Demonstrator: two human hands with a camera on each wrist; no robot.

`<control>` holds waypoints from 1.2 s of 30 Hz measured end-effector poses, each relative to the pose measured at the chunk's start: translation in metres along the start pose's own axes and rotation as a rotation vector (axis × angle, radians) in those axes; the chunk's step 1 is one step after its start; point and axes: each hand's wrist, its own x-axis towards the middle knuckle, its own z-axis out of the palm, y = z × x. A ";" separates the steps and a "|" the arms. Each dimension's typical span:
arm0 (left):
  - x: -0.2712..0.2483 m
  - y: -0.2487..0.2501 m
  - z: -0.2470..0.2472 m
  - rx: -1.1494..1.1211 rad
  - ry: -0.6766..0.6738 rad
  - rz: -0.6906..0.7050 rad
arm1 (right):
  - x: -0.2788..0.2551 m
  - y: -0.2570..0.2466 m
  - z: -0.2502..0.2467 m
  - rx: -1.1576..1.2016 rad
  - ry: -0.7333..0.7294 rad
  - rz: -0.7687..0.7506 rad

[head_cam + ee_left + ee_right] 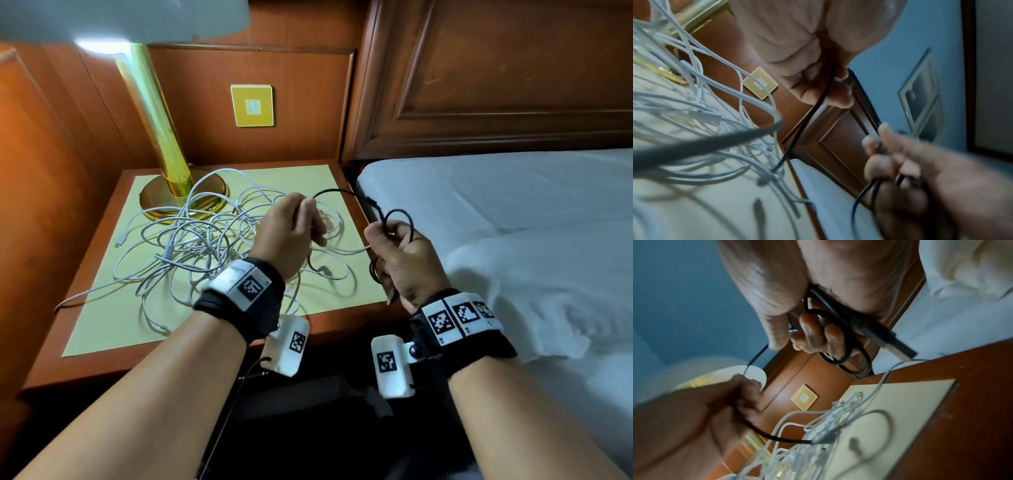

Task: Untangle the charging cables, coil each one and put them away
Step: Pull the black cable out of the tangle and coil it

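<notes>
Both forearms reach forward from the bottom of the head view, wrists raised above the front right corner of the wooden nightstand, beside the white bed. The left hand is curled, pinching a black cable between thumb and fingers; the strand arcs across the gap to the right hand, whose fingers clench several small black loops with the USB plug sticking out. A tangle of white cables sprawls over the pale mat, reaching the brass lamp base at the back; one strand trails past the mat's left edge.
</notes>
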 end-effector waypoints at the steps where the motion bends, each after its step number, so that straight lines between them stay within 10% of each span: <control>1: 0.000 0.004 -0.002 -0.120 0.013 -0.034 | 0.000 0.003 0.000 -0.077 -0.011 0.014; 16: -0.036 0.075 -0.041 -1.009 -0.075 -0.033 | -0.028 -0.017 0.032 -0.174 -0.361 -0.211; 24: -0.110 0.064 -0.078 -0.203 0.094 0.106 | -0.085 -0.023 0.056 -0.114 -0.224 0.121; 32: -0.208 0.062 -0.108 -0.560 -0.078 -0.202 | -0.157 -0.022 0.071 -0.753 -0.355 0.165; 36: -0.231 0.058 -0.110 -0.144 -0.017 -0.021 | -0.192 -0.069 0.068 -0.834 -0.454 0.010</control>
